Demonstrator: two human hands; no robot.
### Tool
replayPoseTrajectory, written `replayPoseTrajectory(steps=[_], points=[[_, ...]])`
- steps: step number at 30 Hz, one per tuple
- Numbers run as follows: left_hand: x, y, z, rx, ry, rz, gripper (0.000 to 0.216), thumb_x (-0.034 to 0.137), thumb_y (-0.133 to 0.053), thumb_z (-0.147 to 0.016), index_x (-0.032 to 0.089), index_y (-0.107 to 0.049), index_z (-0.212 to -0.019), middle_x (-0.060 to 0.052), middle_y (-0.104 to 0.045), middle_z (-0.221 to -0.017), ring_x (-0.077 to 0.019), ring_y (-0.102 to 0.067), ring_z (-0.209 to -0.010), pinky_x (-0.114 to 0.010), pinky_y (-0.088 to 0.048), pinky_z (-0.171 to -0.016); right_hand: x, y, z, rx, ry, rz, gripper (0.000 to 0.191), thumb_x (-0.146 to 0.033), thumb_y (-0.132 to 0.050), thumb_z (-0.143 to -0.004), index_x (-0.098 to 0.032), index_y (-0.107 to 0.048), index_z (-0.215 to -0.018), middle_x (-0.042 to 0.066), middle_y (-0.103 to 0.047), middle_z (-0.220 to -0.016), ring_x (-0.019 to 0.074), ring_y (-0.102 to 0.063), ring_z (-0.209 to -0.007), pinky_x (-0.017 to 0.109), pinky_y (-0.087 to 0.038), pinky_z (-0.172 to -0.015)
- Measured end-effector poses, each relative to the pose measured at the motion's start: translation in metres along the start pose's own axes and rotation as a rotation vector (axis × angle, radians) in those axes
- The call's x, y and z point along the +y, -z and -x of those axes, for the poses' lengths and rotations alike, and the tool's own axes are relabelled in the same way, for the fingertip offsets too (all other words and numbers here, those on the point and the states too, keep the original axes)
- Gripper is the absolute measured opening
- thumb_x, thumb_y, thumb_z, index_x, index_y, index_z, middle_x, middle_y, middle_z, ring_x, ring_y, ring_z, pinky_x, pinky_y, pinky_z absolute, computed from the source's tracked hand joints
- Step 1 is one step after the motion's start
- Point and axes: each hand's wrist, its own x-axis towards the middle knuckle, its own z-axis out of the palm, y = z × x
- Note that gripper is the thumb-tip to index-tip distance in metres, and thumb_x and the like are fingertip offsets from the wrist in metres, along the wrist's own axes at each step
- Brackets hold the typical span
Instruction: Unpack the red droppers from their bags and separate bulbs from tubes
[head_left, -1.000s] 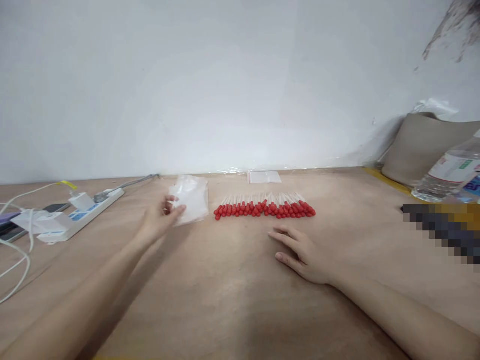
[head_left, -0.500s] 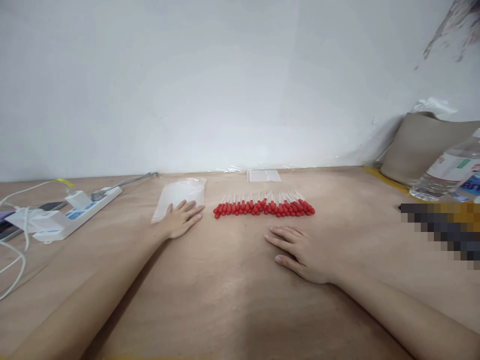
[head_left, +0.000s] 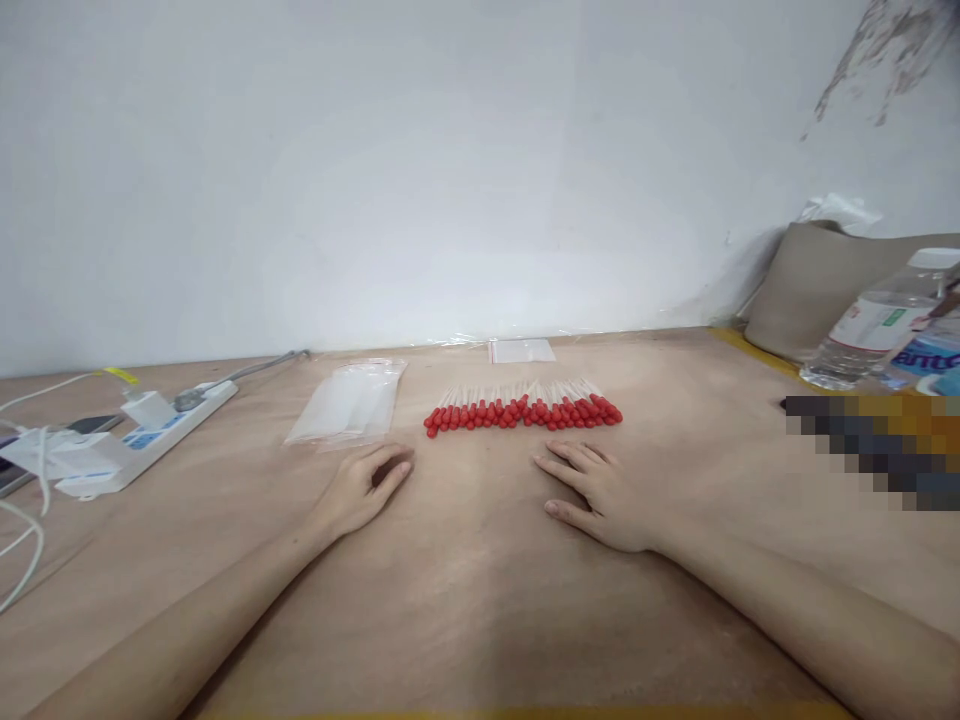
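Note:
A row of thin pale sticks with red, rounded tips point(head_left: 517, 410) lies side by side on the table, red ends towards me. My left hand point(head_left: 367, 488) rests on the table left of and nearer than the row. Its fingers curl a little, thumb apart from them, with nothing seen between. Just beyond that hand lies a clear plastic bag point(head_left: 349, 400), or a small stack of them. In front of the row's right part, my right hand point(head_left: 596, 492) lies palm down, fingers spread, holding nothing. Behind the sticks lies a small zip bag point(head_left: 523, 351) with a red line along one edge.
At the left are a white power strip point(head_left: 161, 435) with plugged-in chargers, white cables and a phone point(head_left: 94, 425). A water bottle point(head_left: 870, 330) and a grey-brown container point(head_left: 795, 285) stand at the right. Nearer is a pixelated dark and orange patch. A white wall closes off the back.
My left hand has slid off the plastic bag towards me, and its fingers have curled. The right hand stays spread in about the same place. The view has shifted slightly.

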Motion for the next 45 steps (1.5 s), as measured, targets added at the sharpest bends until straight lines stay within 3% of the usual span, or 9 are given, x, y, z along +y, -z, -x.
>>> replayPoseTrajectory(steps=[3, 7, 10, 13, 19, 25, 37, 41, 45], points=[[-0.003, -0.007, -0.022, 0.067, -0.006, 0.024, 0.046, 0.046, -0.043, -0.083, 0.019, -0.050, -0.119, -0.007, -0.050, -0.125, -0.0213, -0.048, -0.113, -0.034, -0.037, -0.098, 0.000, 0.004, -0.006, 0.028, 0.040, -0.008, 0.054, -0.054, -0.036, -0.082, -0.024, -0.042, -0.127, 0.011, -0.044, -0.127, 0.0266, -0.041, -0.113, 0.045, -0.036, -0.091], [-0.008, -0.016, -0.052, -0.032, -0.087, 0.079, 0.059, 0.049, -0.046, -0.080, 0.017, -0.039, -0.130, -0.009, -0.031, -0.140, -0.0226, -0.031, -0.127, -0.037, -0.026, -0.105, 0.006, 0.000, -0.018, 0.182, 0.100, -0.053, 0.038, -0.043, -0.041, -0.083, -0.020, -0.055, -0.110, 0.010, -0.052, -0.109, 0.0223, -0.048, -0.099, 0.039, -0.041, -0.084], [-0.011, -0.020, -0.064, -0.063, -0.082, 0.131, 0.056, 0.049, -0.045, -0.080, 0.015, -0.045, -0.125, -0.010, -0.042, -0.133, -0.0228, -0.037, -0.123, -0.038, -0.027, -0.104, 0.015, -0.006, -0.023, 0.368, -0.001, 0.024, 0.033, -0.040, -0.044, -0.081, -0.021, -0.057, -0.104, 0.011, -0.052, -0.107, 0.0239, -0.047, -0.099, 0.042, -0.038, -0.085], [-0.013, -0.022, -0.068, -0.053, -0.053, 0.175, 0.055, 0.050, -0.046, -0.079, 0.013, -0.050, -0.120, -0.011, -0.050, -0.126, -0.0232, -0.044, -0.118, -0.038, -0.031, -0.103, 0.029, -0.008, -0.026, 0.464, -0.197, 0.160, 0.048, -0.049, -0.047, -0.077, -0.021, -0.051, -0.116, 0.013, -0.046, -0.118, 0.0306, -0.039, -0.111, 0.049, -0.031, -0.091], [-0.014, -0.025, -0.069, -0.016, 0.000, 0.228, 0.054, 0.052, -0.050, -0.076, 0.017, -0.055, -0.115, -0.008, -0.057, -0.118, -0.0241, -0.052, -0.109, -0.039, -0.038, -0.097, 0.060, -0.006, -0.036, 0.360, -0.419, 0.095, 0.090, -0.073, -0.046, -0.062, -0.024, -0.027, -0.135, 0.015, -0.024, -0.138, 0.0401, -0.018, -0.126, 0.057, -0.025, -0.094], [-0.018, -0.029, -0.072, -0.001, 0.024, 0.277, 0.056, 0.053, -0.051, -0.074, 0.016, -0.054, -0.116, -0.009, -0.058, -0.117, -0.0239, -0.054, -0.107, -0.039, -0.040, -0.095, 0.074, -0.008, -0.048, 0.307, -0.403, -0.085, 0.086, -0.070, -0.047, -0.065, -0.022, -0.028, -0.134, 0.015, -0.025, -0.134, 0.0300, -0.030, -0.124, 0.044, -0.033, -0.097], [-0.019, -0.032, -0.073, 0.014, 0.051, 0.305, 0.052, 0.050, -0.049, -0.077, 0.017, -0.054, -0.117, -0.007, -0.058, -0.116, -0.0223, -0.055, -0.104, -0.037, -0.041, -0.094, 0.082, -0.009, -0.058, 0.341, -0.355, -0.056, 0.083, -0.068, -0.049, -0.066, -0.028, -0.027, -0.135, 0.014, -0.027, -0.133, 0.0324, -0.030, -0.121, 0.049, -0.032, -0.094], [-0.013, -0.029, -0.075, 0.078, 0.104, 0.273, 0.039, 0.048, -0.049, -0.077, 0.020, -0.064, -0.100, -0.003, -0.063, -0.108, -0.0228, -0.058, -0.099, -0.032, -0.045, -0.088, 0.075, -0.006, -0.053, 0.434, -0.354, 0.040, 0.089, -0.069, -0.054, -0.061, -0.026, -0.028, -0.134, 0.015, -0.032, -0.129, 0.0332, -0.034, -0.118, 0.050, -0.029, -0.094], [-0.011, -0.030, -0.079, 0.138, 0.168, 0.279, 0.033, 0.046, -0.049, -0.076, 0.021, -0.070, -0.082, -0.001, -0.068, -0.096, -0.0241, -0.060, -0.094, -0.032, -0.046, -0.083, 0.068, -0.005, -0.049, 0.512, -0.315, 0.097, 0.076, -0.065, -0.050, -0.067, -0.024, -0.035, -0.129, 0.014, -0.039, -0.123, 0.0313, -0.038, -0.113, 0.049, -0.027, -0.094]])
